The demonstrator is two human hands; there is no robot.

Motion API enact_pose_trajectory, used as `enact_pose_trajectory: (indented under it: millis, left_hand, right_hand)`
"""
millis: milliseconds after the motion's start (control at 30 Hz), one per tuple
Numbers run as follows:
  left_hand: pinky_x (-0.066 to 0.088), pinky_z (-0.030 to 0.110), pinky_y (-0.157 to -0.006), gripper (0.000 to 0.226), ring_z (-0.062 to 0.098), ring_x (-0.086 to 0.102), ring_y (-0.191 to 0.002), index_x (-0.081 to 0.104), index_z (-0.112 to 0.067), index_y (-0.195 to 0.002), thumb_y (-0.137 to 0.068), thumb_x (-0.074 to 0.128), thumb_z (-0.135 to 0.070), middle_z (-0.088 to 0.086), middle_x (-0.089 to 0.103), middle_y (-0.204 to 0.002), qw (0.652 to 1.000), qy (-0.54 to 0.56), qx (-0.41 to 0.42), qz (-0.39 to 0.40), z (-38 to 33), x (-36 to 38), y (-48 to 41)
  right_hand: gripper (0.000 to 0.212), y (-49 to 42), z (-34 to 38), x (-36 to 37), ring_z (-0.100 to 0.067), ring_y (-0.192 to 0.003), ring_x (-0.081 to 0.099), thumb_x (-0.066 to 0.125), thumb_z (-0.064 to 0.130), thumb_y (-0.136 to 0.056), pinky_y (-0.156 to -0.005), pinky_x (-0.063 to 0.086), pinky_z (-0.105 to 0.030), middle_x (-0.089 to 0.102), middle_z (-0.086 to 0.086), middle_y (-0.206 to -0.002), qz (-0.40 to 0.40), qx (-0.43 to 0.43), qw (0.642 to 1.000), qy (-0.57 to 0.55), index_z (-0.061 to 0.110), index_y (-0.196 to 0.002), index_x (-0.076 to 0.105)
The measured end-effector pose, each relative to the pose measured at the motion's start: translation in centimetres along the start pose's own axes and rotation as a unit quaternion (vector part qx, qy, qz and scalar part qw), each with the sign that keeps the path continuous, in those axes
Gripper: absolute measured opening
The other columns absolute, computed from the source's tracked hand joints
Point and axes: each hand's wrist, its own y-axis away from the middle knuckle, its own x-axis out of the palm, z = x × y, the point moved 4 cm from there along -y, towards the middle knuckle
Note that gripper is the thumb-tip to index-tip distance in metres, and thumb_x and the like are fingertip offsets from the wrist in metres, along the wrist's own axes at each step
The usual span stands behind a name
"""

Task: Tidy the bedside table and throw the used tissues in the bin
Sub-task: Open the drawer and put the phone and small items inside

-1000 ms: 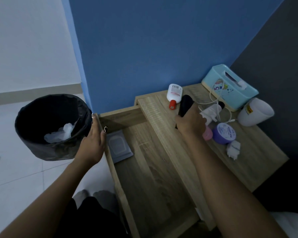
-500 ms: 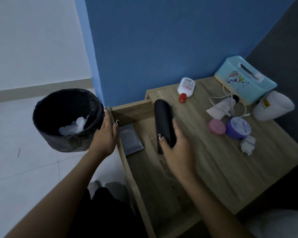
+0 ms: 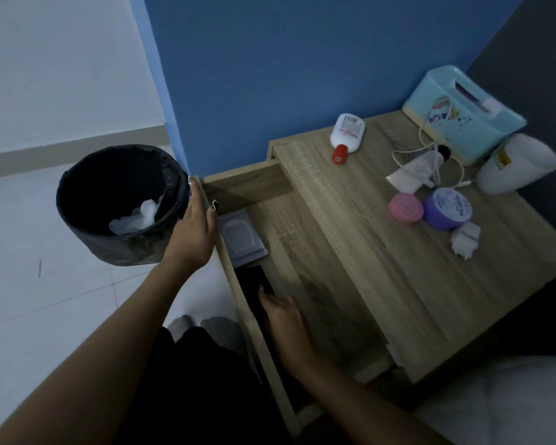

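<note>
Step in hand: stowing. My right hand point(image 3: 283, 316) lays a black case point(image 3: 256, 284) in the open drawer point(image 3: 302, 252), fingers loosely spread on it. Left hand point(image 3: 193, 232), flat, steadies the drawer's front. Next, I judge: crumpled tissue point(image 3: 465, 240), far right on the bedside table point(image 3: 382, 252), goes left to the bin point(image 3: 119, 203).

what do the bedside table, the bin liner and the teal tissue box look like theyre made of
Bedside table: wood-look board, probably laminate, with matte printed grain. Bin liner: thin black plastic film, crinkled and folded over the rim. Teal tissue box: looks like smooth moulded plastic with a printed picture, though dim light leaves this uncertain.
</note>
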Motion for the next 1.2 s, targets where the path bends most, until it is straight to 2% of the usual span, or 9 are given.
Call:
enact_pose_trajectory:
  millis: [100,267,367,567,667,800,933,1067,1200]
  left_hand:
    - [0.030,0.043,-0.111,0.062,0.030,0.023,-0.144,-0.014,-0.014,-0.149,-0.101,0.021,-0.034,0.010,0.003,-0.161,1.000,0.000,-0.002,0.002,0.2,0.2,-0.1]
    - [0.029,0.045,-0.111,0.063,0.033,0.024,-0.143,-0.013,-0.013,-0.149,-0.100,0.020,-0.035,0.011,0.002,-0.160,1.000,-0.005,0.002,-0.001,0.3,0.2,-0.1]
    - [0.032,0.045,-0.109,0.064,0.034,0.028,-0.142,-0.014,-0.015,-0.149,-0.099,0.019,-0.038,0.010,0.003,-0.161,1.000,-0.009,0.000,0.002,0.4,0.2,-0.1]
    - [0.035,0.044,-0.106,0.062,0.035,0.034,-0.139,-0.016,-0.018,-0.148,-0.101,0.020,-0.036,0.012,0.009,-0.160,1.000,-0.010,-0.009,0.006,0.6,0.3,-0.2]
    - [0.038,0.046,-0.104,0.062,0.037,0.039,-0.134,-0.018,-0.022,-0.148,-0.100,0.019,-0.039,0.013,0.012,-0.159,1.000,-0.008,-0.011,0.009,0.6,0.2,-0.1]
    - [0.034,0.045,-0.110,0.062,0.033,0.033,-0.140,-0.019,-0.024,-0.147,-0.100,0.017,-0.042,0.013,0.012,-0.160,1.000,0.000,-0.010,0.010,0.8,0.3,-0.2]
    - [0.034,0.045,-0.111,0.062,0.032,0.032,-0.140,-0.020,-0.024,-0.147,-0.100,0.017,-0.043,0.015,0.014,-0.159,1.000,0.001,-0.009,0.010,0.9,0.3,-0.3]
    - [0.032,0.041,-0.112,0.063,0.031,0.030,-0.141,-0.019,-0.023,-0.147,-0.099,0.016,-0.043,0.016,0.015,-0.158,1.000,0.004,-0.010,0.010,0.9,0.4,0.0]
    - [0.021,0.025,-0.109,0.065,0.024,0.022,-0.145,-0.015,-0.021,-0.149,-0.098,0.020,-0.041,0.013,0.011,-0.159,1.000,0.013,-0.008,-0.002,0.8,0.2,0.2]
  right_hand:
    - [0.050,-0.2,-0.1,-0.3,-0.032,-0.082,0.069,0.050,-0.011,-0.079,-0.083,0.056,-0.038,0.072,-0.016,-0.096,-0.005,-0.003,1.000,-0.012,-0.001,-0.127,0.057]
    - [0.050,-0.3,-0.6,0.8,-0.033,-0.085,0.068,0.052,-0.009,-0.079,-0.082,0.055,-0.037,0.071,-0.014,-0.102,0.006,0.005,0.999,0.035,0.002,-0.127,0.057]
    - [0.049,0.2,-0.4,0.9,-0.037,-0.098,0.058,0.048,-0.002,-0.087,-0.081,0.052,-0.040,0.066,-0.011,-0.119,0.031,0.010,0.996,0.077,0.009,-0.135,0.051]
    - [0.049,-0.7,-0.1,0.6,-0.036,-0.113,0.045,0.041,-0.002,-0.093,-0.081,0.045,-0.036,0.057,-0.008,-0.131,0.053,0.013,0.996,0.068,0.009,-0.141,0.042]
    - [0.046,-1.3,0.1,0.8,-0.036,-0.110,0.045,0.041,-0.002,-0.092,-0.077,0.046,-0.037,0.059,-0.009,-0.126,0.051,0.012,0.997,0.058,0.008,-0.137,0.046]
    - [0.043,-1.1,0.4,0.0,-0.037,-0.095,0.056,0.054,-0.007,-0.080,-0.060,0.047,-0.028,0.068,-0.011,-0.100,-0.002,-0.011,0.997,0.070,0.005,-0.121,0.061]
    - [0.049,-1.0,0.4,0.2,-0.039,-0.111,0.045,0.040,-0.009,-0.089,-0.078,0.047,-0.038,0.057,-0.013,-0.130,0.047,-0.014,0.997,0.053,0.002,-0.137,0.045]
    - [0.050,-0.9,0.3,0.7,-0.038,-0.116,0.042,0.038,-0.004,-0.094,-0.086,0.045,-0.038,0.053,-0.011,-0.136,0.067,0.007,0.997,0.048,0.006,-0.142,0.040]
    - [0.057,-1.0,1.1,-2.2,-0.028,-0.127,0.036,0.044,0.012,-0.095,-0.103,0.038,-0.035,0.047,-0.002,-0.144,0.075,0.034,0.997,-0.013,0.021,-0.149,0.029]
